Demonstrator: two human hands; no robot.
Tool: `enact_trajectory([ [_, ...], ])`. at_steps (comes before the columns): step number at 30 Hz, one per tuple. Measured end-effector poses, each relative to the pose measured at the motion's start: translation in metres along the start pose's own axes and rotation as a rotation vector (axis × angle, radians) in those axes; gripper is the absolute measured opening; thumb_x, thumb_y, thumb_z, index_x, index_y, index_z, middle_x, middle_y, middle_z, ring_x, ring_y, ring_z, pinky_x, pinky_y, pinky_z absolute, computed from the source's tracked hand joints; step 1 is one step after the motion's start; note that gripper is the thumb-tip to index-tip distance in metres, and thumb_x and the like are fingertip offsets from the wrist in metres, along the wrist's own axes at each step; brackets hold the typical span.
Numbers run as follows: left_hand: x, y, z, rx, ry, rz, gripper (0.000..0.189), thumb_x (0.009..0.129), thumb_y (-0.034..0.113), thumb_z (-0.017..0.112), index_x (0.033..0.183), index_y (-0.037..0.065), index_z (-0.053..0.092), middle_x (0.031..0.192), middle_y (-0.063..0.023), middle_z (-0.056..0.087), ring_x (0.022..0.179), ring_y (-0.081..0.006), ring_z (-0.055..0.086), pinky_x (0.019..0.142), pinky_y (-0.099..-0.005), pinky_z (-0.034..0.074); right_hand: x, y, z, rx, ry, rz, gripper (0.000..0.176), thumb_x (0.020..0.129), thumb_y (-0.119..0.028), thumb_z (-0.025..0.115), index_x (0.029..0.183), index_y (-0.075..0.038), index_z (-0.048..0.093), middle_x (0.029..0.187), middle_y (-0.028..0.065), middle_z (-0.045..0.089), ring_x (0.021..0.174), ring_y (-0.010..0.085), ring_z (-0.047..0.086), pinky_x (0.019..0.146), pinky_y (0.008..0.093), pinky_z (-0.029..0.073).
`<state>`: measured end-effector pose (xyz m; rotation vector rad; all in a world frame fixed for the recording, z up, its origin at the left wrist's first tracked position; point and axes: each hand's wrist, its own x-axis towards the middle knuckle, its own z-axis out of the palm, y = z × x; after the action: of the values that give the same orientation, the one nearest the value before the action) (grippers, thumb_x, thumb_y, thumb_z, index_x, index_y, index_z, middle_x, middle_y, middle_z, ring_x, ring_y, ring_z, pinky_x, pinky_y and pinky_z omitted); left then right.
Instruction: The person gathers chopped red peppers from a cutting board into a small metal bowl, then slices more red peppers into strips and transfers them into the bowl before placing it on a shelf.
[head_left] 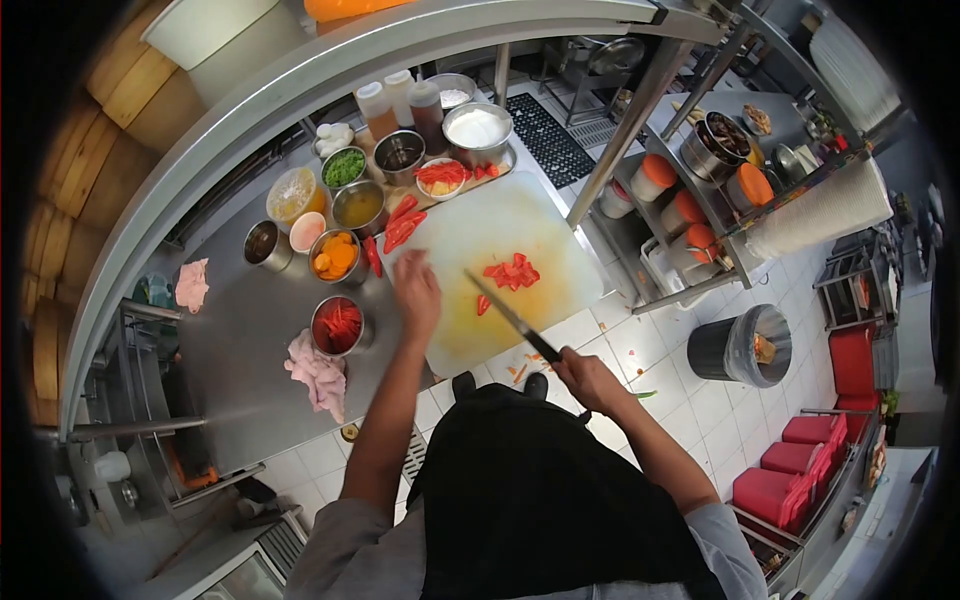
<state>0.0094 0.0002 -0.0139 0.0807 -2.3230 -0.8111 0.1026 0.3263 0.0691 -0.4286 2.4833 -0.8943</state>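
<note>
My right hand [590, 381] is closed round the black handle of a kitchen knife [515, 322], its blade slanting over the white cutting board [560, 225]. Cut red pepper pieces [512, 271] lie in a small pile beyond the blade, with another piece [483, 304] near its edge. Over the board's left edge, my left hand [416, 290] is somewhat blurred, its fingers loosely apart and nothing visible in them. Just past it, larger red pepper strips [403, 225] lie by the board's corner.
Left of the board stand bowls of red strips [338, 326], orange slices [336, 255] and chopped greens [344, 167]. Squeeze bottles [400, 105] and a bowl of white contents [477, 128] are at the back. A pink cloth [317, 370] lies on the steel table [230, 350]. A lined bin [740, 345] stands right.
</note>
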Motion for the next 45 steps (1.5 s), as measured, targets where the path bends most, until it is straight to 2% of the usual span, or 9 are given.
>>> enact_trajectory([
  [3,0.047,-0.036,-0.003,0.271,0.017,-0.002,0.029,0.085,0.001,0.065,0.114,0.004,0.065,0.115,-0.0155,0.059,0.112,-0.0361,0.055,0.096,-0.0490,0.046,-0.006,0.011,0.000,0.017,-0.126,-0.035,0.027,0.102,-0.028,0.054,0.097,-0.001,0.052,0.072,0.0235,0.062,0.072,0.0461,0.062,0.067,0.0523,0.048],
  [4,0.055,-0.046,-0.001,0.390,-0.121,-0.017,0.027,0.085,0.003,0.066,0.112,0.004,0.066,0.115,-0.0150,0.059,0.111,-0.0356,0.055,0.095,-0.0484,0.046,-0.005,0.019,0.004,0.023,-0.134,-0.056,0.029,0.103,-0.030,0.054,0.094,-0.002,0.052,0.069,0.0225,0.060,0.069,0.0450,0.060,0.065,0.0512,0.047],
  [5,0.057,-0.052,0.004,0.505,-0.262,-0.030,0.026,0.084,0.004,0.067,0.111,0.004,0.067,0.114,-0.0145,0.059,0.111,-0.0352,0.055,0.094,-0.0478,0.046,-0.002,0.031,0.009,-0.006,-0.099,-0.037,0.030,0.103,-0.030,0.054,0.094,-0.002,0.053,0.070,0.0223,0.060,0.071,0.0444,0.061,0.066,0.0511,0.047],
  [9,0.055,-0.063,0.006,0.536,-0.305,-0.078,0.025,0.084,0.008,0.071,0.108,0.004,0.068,0.113,-0.0133,0.059,0.110,-0.0343,0.056,0.092,-0.0462,0.047,0.003,0.042,0.005,0.017,0.028,0.037,0.030,0.103,-0.030,0.054,0.095,-0.001,0.052,0.069,0.0232,0.060,0.071,0.0451,0.060,0.066,0.0513,0.046],
  [14,0.030,-0.020,-0.028,0.286,-0.122,0.010,0.022,0.086,0.008,0.069,0.108,0.003,0.068,0.114,-0.0122,0.060,0.107,-0.0325,0.058,0.093,-0.0456,0.048,-0.007,0.028,-0.002,0.002,0.074,0.070,0.027,0.102,-0.027,0.055,0.095,-0.001,0.053,0.069,0.0234,0.061,0.071,0.0461,0.062,0.066,0.0520,0.048],
  [16,0.000,-0.002,-0.023,0.029,-0.234,-0.043,0.023,0.087,0.005,0.067,0.110,0.002,0.068,0.115,-0.0124,0.061,0.107,-0.0320,0.060,0.094,-0.0446,0.048,-0.012,0.023,0.001,0.032,0.064,0.067,0.027,0.102,-0.026,0.055,0.095,0.000,0.052,0.069,0.0236,0.061,0.071,0.0461,0.062,0.066,0.0525,0.048],
  [18,-0.030,0.020,-0.017,-0.003,-0.386,0.120,0.017,0.091,0.007,0.063,0.106,0.000,0.068,0.121,-0.0136,0.059,0.111,-0.0347,0.058,0.090,-0.0463,0.049,-0.013,0.020,0.008,0.058,0.038,0.055,0.026,0.102,-0.026,0.055,0.096,0.000,0.052,0.069,0.0238,0.061,0.071,0.0461,0.062,0.066,0.0531,0.048],
  [30,-0.061,0.026,-0.014,-0.072,-0.393,0.250,0.024,0.089,0.002,0.060,0.110,-0.004,0.070,0.115,-0.0176,0.056,0.110,-0.0354,0.054,0.097,-0.0437,0.045,-0.020,-0.004,-0.002,-0.148,-0.038,0.079,0.026,0.100,-0.026,0.055,0.100,-0.001,0.052,0.082,0.0258,0.066,0.080,0.0478,0.065,0.071,0.0568,0.051],
  [45,-0.076,0.041,-0.008,-0.156,-0.353,0.055,0.025,0.082,-0.004,0.069,0.107,-0.005,0.070,0.104,-0.0155,0.056,0.099,-0.0323,0.057,0.086,-0.0405,0.050,0.001,0.021,0.047,-0.155,0.053,0.041,0.026,0.101,-0.024,0.054,0.099,0.001,0.049,0.075,0.0288,0.064,0.076,0.0505,0.064,0.068,0.0588,0.049],
])
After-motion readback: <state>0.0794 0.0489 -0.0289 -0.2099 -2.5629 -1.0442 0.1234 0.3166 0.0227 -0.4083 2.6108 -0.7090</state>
